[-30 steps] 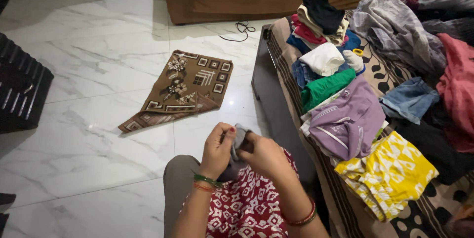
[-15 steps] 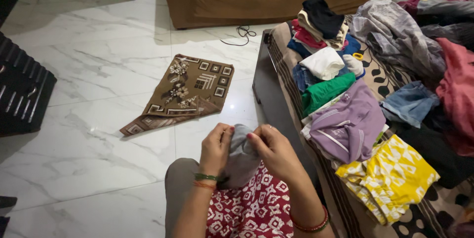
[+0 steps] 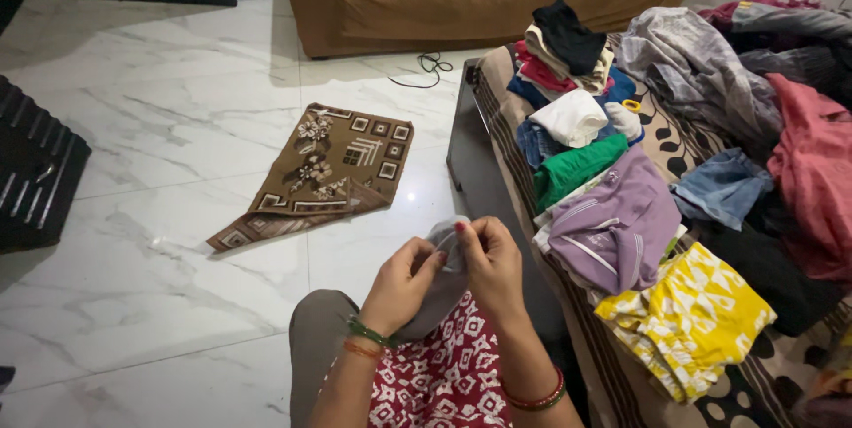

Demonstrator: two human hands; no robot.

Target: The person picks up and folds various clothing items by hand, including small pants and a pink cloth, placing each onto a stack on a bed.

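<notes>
While both hands, left hand [image 3: 404,282] and right hand [image 3: 491,261], pinch the grey cloth [image 3: 441,279], its lower part stays hidden.

My left hand [image 3: 404,282]: bare forearm, green bangle [image 3: 371,333] at wrist, thin orange-red one just below it. My right hand [image 3: 491,264]: red-painted thumbnail, bare forearm, red bangle with gold-toned edge [image 3: 535,400] lower down. Clothing — red garment with white geometric print [image 3: 444,375] over lap; grey-brown trouser leg [image 3: 318,348] on left knee.
</notes>
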